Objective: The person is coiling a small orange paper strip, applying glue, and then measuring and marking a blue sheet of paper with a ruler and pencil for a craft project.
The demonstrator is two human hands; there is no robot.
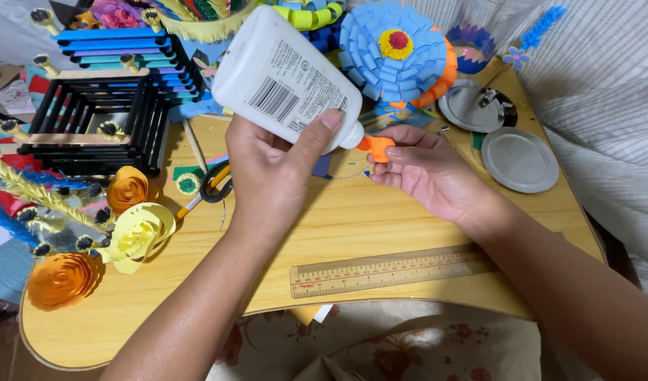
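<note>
My left hand [271,173] grips a white glue bottle [282,74], tilted so its orange tip [366,143] points down to the right. My right hand [426,173] pinches that orange tip between thumb and fingers. Both hands are held over a light wooden lap table [352,219]. Just behind the hands lies a large blue paper flower [394,49] with a yellow and red centre and an orange edge.
A wooden ruler [391,269] lies near the table's front edge. Scissors [212,185] and orange [59,279] and yellow paper roses [137,233] are at the left, beside a black and blue stick-built box [98,106]. Two round metal lids [518,159] sit at the right.
</note>
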